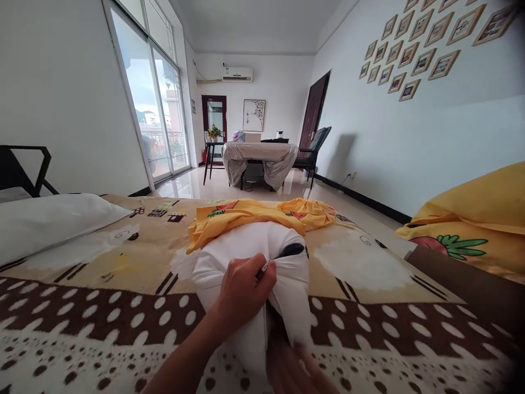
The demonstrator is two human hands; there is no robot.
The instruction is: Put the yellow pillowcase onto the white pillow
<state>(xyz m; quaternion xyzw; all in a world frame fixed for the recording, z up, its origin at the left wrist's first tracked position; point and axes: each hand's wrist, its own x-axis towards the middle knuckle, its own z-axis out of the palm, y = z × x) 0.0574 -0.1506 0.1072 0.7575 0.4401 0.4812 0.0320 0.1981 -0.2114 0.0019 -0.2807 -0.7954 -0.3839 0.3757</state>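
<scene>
A bunched white pillow (250,241) lies on the patterned blanket in front of me, with a dark patch on its upper right side. My left hand (248,282) is closed in a pinch on the white fabric near the middle, its thumb and fingers pressed together. Below it, a dark gap runs down between two folds of the fabric. Close to the lower end of this gap is my right hand (295,366), smeared by motion, its fingers unclear. Just behind the pillow, a crumpled yellow cloth (241,213) with fruit prints lies across the blanket.
The blanket (135,312) has brown polka-dot bands and sheep figures. Another white pillow (53,221) lies at the left, and a yellow printed pillow (479,224) at the right. Farther off stand a covered table (260,150) and a black chair (314,150).
</scene>
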